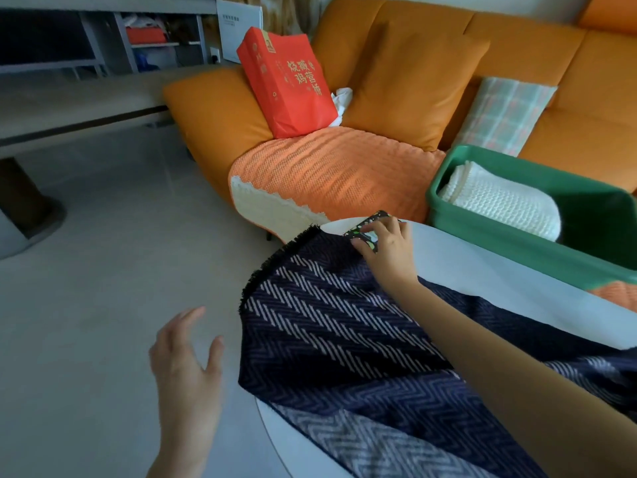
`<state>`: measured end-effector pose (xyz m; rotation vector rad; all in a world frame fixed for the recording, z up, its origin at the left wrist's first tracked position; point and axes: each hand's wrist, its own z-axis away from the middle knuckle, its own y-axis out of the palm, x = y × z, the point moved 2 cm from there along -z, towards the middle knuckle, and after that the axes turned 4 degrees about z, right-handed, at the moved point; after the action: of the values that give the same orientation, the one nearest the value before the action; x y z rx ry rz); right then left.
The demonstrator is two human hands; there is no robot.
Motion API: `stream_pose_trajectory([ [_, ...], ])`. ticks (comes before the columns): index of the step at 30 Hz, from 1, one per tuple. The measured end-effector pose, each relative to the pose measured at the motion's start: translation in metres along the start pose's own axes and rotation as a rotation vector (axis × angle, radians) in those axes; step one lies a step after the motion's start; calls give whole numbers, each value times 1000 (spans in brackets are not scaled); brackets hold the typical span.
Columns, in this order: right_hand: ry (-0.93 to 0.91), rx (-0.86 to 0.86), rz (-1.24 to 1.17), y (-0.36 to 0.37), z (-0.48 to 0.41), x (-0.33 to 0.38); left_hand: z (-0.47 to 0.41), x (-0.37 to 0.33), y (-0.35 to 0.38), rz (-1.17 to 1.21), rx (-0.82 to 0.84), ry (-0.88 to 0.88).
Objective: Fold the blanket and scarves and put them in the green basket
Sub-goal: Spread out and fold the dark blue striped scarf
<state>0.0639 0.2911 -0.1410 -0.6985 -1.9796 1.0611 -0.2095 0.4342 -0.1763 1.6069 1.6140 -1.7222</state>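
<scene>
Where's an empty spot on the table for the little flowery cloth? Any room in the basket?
The bare white strip of table between the navy zigzag scarf and the green basket, right of your right hand holding the flowery cloth, is free. The basket's right side, beside the white knitted blanket, looks free too. The scarf covers the near table.

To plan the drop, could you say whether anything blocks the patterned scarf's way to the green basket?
Nothing visible does. The right hand pinches the patterned scarf near the green basket, only white table between; a folded white knit lies inside.
</scene>
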Motion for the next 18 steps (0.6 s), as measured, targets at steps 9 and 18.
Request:
stream_pose_trajectory([
  [9,-113,208,-55,-137,207,-83,76,-84,41,67,753,513],
  [18,-94,183,254,-168,288,-130,96,-86,69,-163,742,795],
])
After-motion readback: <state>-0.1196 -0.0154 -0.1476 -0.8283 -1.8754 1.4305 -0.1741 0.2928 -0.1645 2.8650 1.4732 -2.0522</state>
